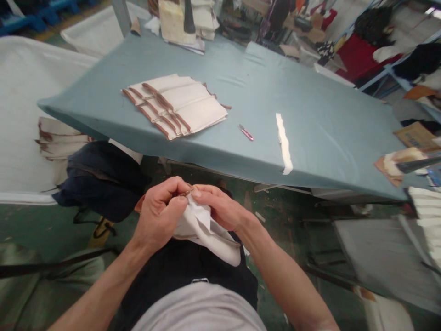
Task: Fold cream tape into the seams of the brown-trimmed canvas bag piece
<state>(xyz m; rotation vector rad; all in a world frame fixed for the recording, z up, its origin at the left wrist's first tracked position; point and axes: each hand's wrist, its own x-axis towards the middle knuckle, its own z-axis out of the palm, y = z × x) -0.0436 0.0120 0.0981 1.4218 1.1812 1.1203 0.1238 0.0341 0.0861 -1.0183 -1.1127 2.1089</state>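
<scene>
A white cloth piece with brown edging hangs between my hands, over my lap and below the table's front edge. My left hand pinches its brown-edged top with thumb and fingers. Close against it, my right hand grips the same edge from the other side. A small white flap shows between the hands. On the table lies a fanned stack of white cloth pieces with brown edges. Small pink-handled thread snips and a white strip lie to the right of the stack.
The blue-green table spans the view ahead. A dark blue bag and a white bin with cloth pieces stand at the left. At the table's right end is a clamp-like object on a brown piece. Shelves with fabrics stand at the back right.
</scene>
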